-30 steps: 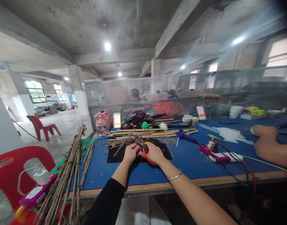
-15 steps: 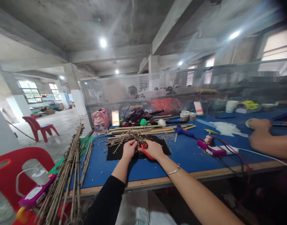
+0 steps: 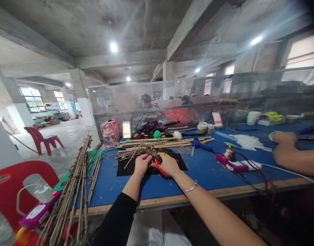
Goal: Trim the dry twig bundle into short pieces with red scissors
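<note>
My right hand (image 3: 168,164) is closed around a pair of red-handled shears (image 3: 160,168), with a bit of yellow showing by the fingers. Close beside it, my left hand (image 3: 142,163) pinches a brown twig (image 3: 153,154); fingers cover much of it, and the cutting edges are hard to make out. Both hands are over a black cloth (image 3: 126,167) on the blue table (image 3: 113,189). Just beyond the fingers lies a loose pile of thin twigs (image 3: 132,152).
Long sticks (image 3: 78,177) lean across the table's left end. A blue glue gun (image 3: 203,144) and a purple power strip (image 3: 232,163) lie to the right, near a co-worker's arm (image 3: 295,153). Behind are bamboo rods (image 3: 187,140), a pink bottle (image 3: 109,131) and a mesh screen (image 3: 108,102).
Both hands stay in nearly the same place. The right hand has shifted slightly on the shears, and some yellow now shows beside its fingers.
</note>
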A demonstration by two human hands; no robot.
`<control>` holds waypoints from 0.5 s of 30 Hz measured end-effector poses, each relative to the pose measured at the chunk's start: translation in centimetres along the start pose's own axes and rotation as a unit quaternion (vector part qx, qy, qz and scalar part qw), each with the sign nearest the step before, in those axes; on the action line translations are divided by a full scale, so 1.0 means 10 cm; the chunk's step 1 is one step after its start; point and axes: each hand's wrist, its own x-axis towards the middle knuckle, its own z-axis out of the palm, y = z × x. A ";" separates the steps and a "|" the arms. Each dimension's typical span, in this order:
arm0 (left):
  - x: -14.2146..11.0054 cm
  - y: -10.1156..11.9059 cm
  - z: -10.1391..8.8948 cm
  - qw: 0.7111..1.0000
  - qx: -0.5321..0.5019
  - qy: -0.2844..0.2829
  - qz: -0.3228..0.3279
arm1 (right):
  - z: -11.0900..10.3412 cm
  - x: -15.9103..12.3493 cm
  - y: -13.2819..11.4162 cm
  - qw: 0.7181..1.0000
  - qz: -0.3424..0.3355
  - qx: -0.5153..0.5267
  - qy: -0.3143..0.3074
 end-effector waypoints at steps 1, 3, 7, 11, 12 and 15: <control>-0.01 0.01 0.01 1.000 -0.003 0.000 -0.007 | 0.00 0.00 0.00 1.000 0.002 0.002 0.005; -0.02 0.02 0.02 1.000 0.001 0.001 -0.014 | 0.00 0.00 0.00 1.000 0.007 0.007 0.015; -0.03 0.03 0.01 0.999 0.032 -0.009 -0.007 | 0.01 0.00 0.01 1.000 0.009 0.009 0.012; -0.04 0.03 0.00 0.998 0.055 -0.013 -0.009 | 0.00 0.00 0.02 1.000 -0.006 0.003 0.016; -0.04 0.04 0.00 0.998 0.054 -0.014 -0.010 | 0.00 0.00 0.02 1.000 -0.006 0.005 0.014; -0.05 0.05 0.00 0.999 0.045 -0.012 -0.012 | -0.02 0.00 0.00 1.000 0.000 0.015 -0.004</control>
